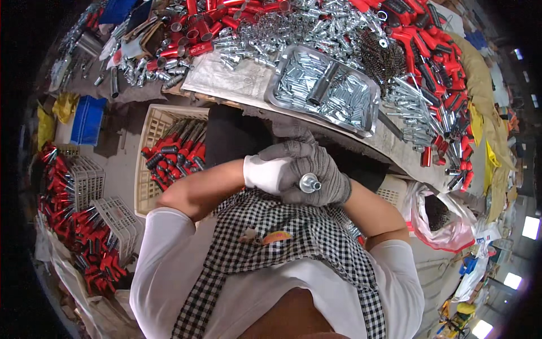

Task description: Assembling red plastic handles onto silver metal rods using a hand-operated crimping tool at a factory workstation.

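Observation:
Both hands wear grey knit gloves and meet in front of my apron. My right hand (328, 174) is closed around a silver metal fitting (310, 183), whose round collar and narrow tip point up out of the fist. Whatever part of it lies lower is hidden by the glove. Pressed against the right hand is my left hand (285, 151), its glove showing a white back and grey fingers. Those fingers are curled, and what they hold, if anything, cannot be seen.
A metal tray (370, 121) of short silver pins, with a dark tube (324, 83) on top, sits on the workbench (226, 79). Springs (379, 56) and red-handled tools (426, 48) pile behind it. Left stands a cream crate (144, 164) of red-handled tools; right, a plastic bag (451, 240).

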`<state>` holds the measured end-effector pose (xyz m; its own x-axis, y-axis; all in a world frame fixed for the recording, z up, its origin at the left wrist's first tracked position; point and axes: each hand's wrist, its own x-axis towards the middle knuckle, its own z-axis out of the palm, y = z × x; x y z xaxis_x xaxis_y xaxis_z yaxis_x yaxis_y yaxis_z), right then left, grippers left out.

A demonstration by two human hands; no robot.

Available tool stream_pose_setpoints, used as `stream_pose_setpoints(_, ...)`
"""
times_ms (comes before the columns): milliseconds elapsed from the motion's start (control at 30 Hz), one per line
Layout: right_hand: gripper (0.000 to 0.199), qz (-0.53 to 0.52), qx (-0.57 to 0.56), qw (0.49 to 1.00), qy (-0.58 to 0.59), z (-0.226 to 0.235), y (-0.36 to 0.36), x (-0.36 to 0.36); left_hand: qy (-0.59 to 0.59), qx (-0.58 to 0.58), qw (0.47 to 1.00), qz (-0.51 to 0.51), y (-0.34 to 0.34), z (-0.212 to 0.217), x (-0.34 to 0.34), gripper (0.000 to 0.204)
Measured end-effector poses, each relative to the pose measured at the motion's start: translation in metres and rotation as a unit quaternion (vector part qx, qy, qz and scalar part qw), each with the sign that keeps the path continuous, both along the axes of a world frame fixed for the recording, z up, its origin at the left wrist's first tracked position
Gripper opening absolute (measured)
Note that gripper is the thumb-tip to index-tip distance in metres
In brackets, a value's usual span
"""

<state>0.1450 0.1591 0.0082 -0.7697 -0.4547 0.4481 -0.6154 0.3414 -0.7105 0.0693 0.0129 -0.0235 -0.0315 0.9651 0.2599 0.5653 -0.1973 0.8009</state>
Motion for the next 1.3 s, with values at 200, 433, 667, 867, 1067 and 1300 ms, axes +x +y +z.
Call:
stream_pose_setpoints(200,0.018,-0.195,-0.101,0.971,-0.096,-0.009,-0.020,0.011,-0.275,0.097,0.935,0.203,0.002,-0.023,0.020,0.039)
stream_pose_setpoints(433,0.078,-0.200,0.001,0.971,-0.132,0.000,0.003,0.020,-0.034,0.165,0.966,0.194,-0.020,0.009,-0.013,0.021)
stream_pose_setpoints(667,0.094,0.082,-0.641,0.528,-0.551,-0.079,0.064,0.072,-0.444,0.399,0.802,0.018,0.009,0.014,-0.027,0.032)
stream_pose_setpoints(867,0.066,-0.189,-0.576,0.555,-0.570,-0.106,0.102,0.109,-0.896,0.025,0.438,0.074,0.038,-0.153,0.006,0.040)
stream_pose_setpoints(1067,0.038,-0.355,-0.565,0.448,-0.595,-0.184,0.058,0.070,-0.805,-0.273,0.504,0.153,0.119,-0.311,0.052,0.023)
stream_pose_setpoints(1300,0.012,-0.463,-0.455,0.406,-0.643,-0.237,0.055,0.072,-0.852,-0.240,0.451,0.116,0.117,-0.369,0.060,0.041)
